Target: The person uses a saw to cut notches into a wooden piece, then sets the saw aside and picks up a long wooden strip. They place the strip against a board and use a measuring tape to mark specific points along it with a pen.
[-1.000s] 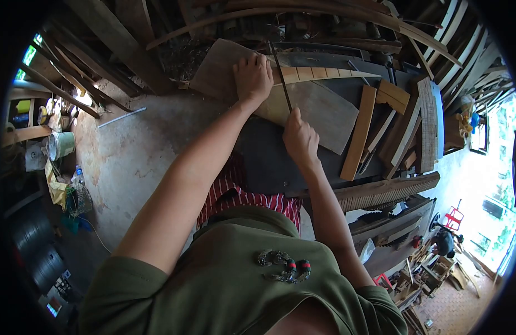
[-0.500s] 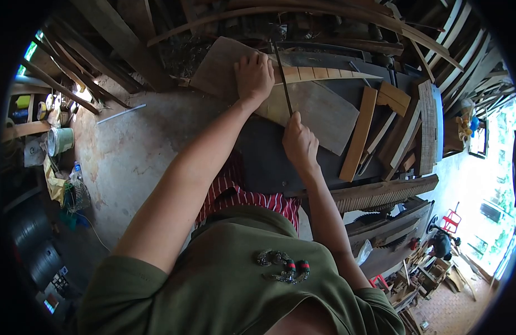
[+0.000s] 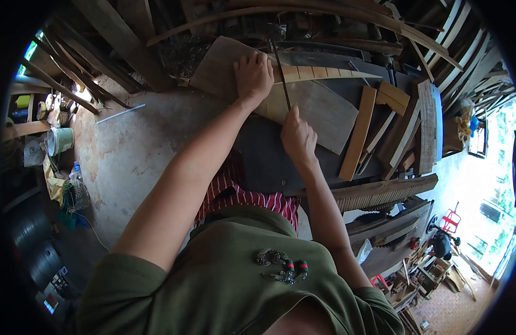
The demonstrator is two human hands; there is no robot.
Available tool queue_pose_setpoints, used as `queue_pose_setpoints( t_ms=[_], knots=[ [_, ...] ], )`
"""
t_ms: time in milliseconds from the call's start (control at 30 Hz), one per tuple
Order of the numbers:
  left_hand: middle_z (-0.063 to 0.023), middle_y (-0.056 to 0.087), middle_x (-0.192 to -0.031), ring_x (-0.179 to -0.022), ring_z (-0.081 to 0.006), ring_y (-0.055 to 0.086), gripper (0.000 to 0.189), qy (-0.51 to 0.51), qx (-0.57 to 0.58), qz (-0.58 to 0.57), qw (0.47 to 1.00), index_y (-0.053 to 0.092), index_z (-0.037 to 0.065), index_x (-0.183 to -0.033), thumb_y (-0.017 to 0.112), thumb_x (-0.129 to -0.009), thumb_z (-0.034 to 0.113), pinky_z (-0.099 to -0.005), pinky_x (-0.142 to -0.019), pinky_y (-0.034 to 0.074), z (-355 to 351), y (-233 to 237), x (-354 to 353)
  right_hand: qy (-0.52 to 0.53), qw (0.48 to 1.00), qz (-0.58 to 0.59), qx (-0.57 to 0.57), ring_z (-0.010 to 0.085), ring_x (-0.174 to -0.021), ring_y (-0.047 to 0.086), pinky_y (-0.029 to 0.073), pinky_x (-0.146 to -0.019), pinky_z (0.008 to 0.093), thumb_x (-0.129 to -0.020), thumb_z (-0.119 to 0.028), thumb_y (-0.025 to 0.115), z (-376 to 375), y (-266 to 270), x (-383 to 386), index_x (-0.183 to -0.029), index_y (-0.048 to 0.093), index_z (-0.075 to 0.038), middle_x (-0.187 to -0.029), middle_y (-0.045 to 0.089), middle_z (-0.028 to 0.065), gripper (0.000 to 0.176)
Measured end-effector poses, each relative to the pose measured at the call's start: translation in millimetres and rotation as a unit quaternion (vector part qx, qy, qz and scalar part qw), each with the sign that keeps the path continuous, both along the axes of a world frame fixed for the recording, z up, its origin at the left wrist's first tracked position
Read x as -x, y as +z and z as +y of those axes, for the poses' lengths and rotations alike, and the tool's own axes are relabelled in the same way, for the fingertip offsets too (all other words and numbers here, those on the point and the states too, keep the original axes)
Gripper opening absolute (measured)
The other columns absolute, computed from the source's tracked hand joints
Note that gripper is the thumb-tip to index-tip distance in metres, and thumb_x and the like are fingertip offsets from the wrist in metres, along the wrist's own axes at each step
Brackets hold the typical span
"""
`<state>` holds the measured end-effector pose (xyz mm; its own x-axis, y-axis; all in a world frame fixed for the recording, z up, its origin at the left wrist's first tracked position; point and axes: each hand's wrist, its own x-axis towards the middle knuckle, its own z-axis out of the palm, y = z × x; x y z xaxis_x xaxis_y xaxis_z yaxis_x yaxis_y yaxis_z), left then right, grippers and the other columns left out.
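Near the top middle of the frame, the curved piece of wood (image 3: 319, 73) is light yellow with thin dark lines across it. The thin blade (image 3: 280, 70) is dark, almost black. The wide board (image 3: 327, 111) is dull grey-brown, and the table (image 3: 263, 153) is dark grey. On the right, the straight strip of wood (image 3: 358, 134) is orange-brown. At the bottom, the shirt (image 3: 213, 279) is dark green, and its shiny grey design (image 3: 290, 273) has red and green bands. The cloth (image 3: 269, 202) in the middle is red with white stripes.
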<state>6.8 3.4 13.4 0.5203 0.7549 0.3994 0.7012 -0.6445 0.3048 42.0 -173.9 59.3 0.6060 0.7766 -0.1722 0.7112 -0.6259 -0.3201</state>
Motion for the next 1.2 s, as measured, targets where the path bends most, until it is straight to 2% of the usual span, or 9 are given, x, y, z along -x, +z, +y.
queue_pose_setpoints(
  t_ms=[133,433,633,800,867,1067,1200],
  knots=[
    [-0.0089,0.062,-0.1,-0.095,-0.0322,0.058,0.02,-0.005,-0.007,-0.006,1.0,0.062,0.01,-0.105,0.052,-0.098,0.025,-0.0498,-0.082,0.043,0,-3,-2,0.019,0.996,-0.04,-0.073,0.0432,-0.073,0.071,0.055,-0.066,0.0549,-0.092,-0.013,0.05,44,-14,-21,-0.109,0.052,-0.005,-0.078,0.071,0.0229,0.019],
    [-0.0084,0.062,-0.102,-0.095,-0.0317,0.057,0.018,-0.001,-0.016,-0.027,1.0,0.062,0.011,-0.099,0.054,-0.096,0.026,-0.049,-0.082,0.042,0,-5,-3,0.001,1.0,-0.026,-0.008,0.0422,-0.075,0.071,0.056,-0.067,0.0527,-0.094,-0.015,0.047,-4,0,3,-0.108,0.051,-0.006,-0.078,0.071,0.0217,0.017],
    [-0.0092,0.062,-0.102,-0.096,-0.0327,0.057,0.02,-0.005,-0.005,-0.003,1.0,0.063,0.01,-0.104,0.053,-0.097,0.025,-0.0491,-0.082,0.043,-1,-1,-1,0.012,0.998,-0.033,-0.044,0.0429,-0.075,0.071,0.055,-0.068,0.0541,-0.094,-0.018,0.047,50,-14,-22,-0.114,0.052,-0.006,-0.079,0.071,0.0223,0.024],
    [-0.0092,0.062,-0.101,-0.094,-0.0328,0.057,0.018,-0.002,-0.009,-0.012,1.0,0.062,0.01,-0.102,0.053,-0.097,0.025,-0.0492,-0.081,0.043,-1,-5,-2,-0.005,1.0,-0.002,0.004,0.0431,-0.076,0.071,0.056,-0.069,0.0538,-0.094,-0.017,0.048,-5,2,2,-0.114,0.054,-0.005,-0.079,0.071,0.0225,0.024],
    [-0.0093,0.062,-0.1,-0.094,-0.0328,0.058,0.018,-0.001,-0.013,-0.013,1.0,0.062,0.011,-0.101,0.053,-0.097,0.025,-0.0492,-0.081,0.043,1,-5,-1,-0.005,0.999,0.011,0.03,0.043,-0.076,0.071,0.056,-0.069,0.0536,-0.094,-0.016,0.048,-6,2,3,-0.114,0.054,-0.004,-0.079,0.071,0.0224,0.025],
    [-0.0088,0.062,-0.103,-0.096,-0.0316,0.057,0.018,-0.006,-0.001,0.001,1.0,0.062,0.01,-0.1,0.054,-0.096,0.025,-0.0487,-0.084,0.041,-1,-3,-2,0.013,0.998,-0.037,-0.046,0.0415,-0.077,0.072,0.056,-0.068,0.0526,-0.092,-0.014,0.05,47,-11,-21,-0.105,0.052,-0.006,-0.08,0.071,0.0221,0.015],
    [-0.0091,0.062,-0.1,-0.094,-0.0325,0.058,0.018,-0.001,-0.011,-0.017,1.0,0.061,0.01,-0.101,0.052,-0.098,0.025,-0.05,-0.082,0.043,0,-4,-2,0.013,0.998,-0.038,-0.042,0.042,-0.077,0.071,0.056,-0.068,0.0531,-0.093,-0.014,0.05,11,-7,-7,-0.106,0.051,-0.006,-0.08,0.071,0.022,0.015]
  ],
)
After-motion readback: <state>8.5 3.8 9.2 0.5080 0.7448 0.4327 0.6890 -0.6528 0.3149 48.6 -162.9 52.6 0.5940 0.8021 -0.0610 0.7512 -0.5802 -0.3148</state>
